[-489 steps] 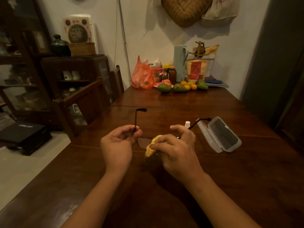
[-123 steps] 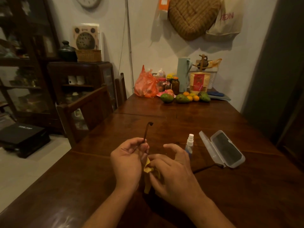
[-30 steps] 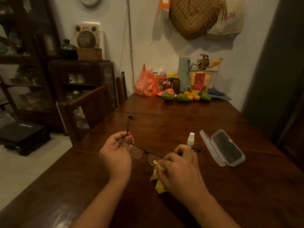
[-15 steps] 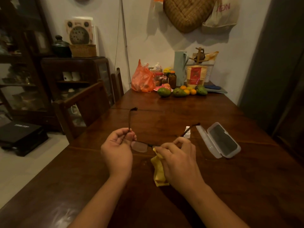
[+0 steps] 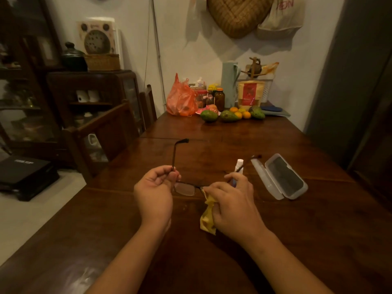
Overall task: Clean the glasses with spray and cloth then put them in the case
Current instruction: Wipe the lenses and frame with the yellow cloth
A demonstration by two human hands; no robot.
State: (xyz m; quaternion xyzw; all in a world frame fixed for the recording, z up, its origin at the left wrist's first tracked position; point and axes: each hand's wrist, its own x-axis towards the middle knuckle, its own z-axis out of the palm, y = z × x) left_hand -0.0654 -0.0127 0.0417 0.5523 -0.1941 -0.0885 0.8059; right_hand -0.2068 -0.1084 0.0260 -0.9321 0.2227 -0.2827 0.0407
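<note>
Glasses (image 5: 184, 188) with a thin dark frame hang between your hands over the wooden table (image 5: 328, 230). Both temples are unfolded and point away from you, and the left one rises steeply to a hooked tip. One clear lens shows just beside your left hand (image 5: 156, 194), which pinches that temple near the hinge between thumb and curled fingers. Your right hand (image 5: 231, 205) has its fingers curled round a yellow cloth (image 5: 208, 217) at the other lens, which is hidden from you. The cloth's loose end dangles below your palm. Behind that hand stands the small spray bottle (image 5: 239, 163), white cap up. To its right the pale hard case (image 5: 296, 195) lies on the table with its lid swung open, showing only a dark lining.
</note>
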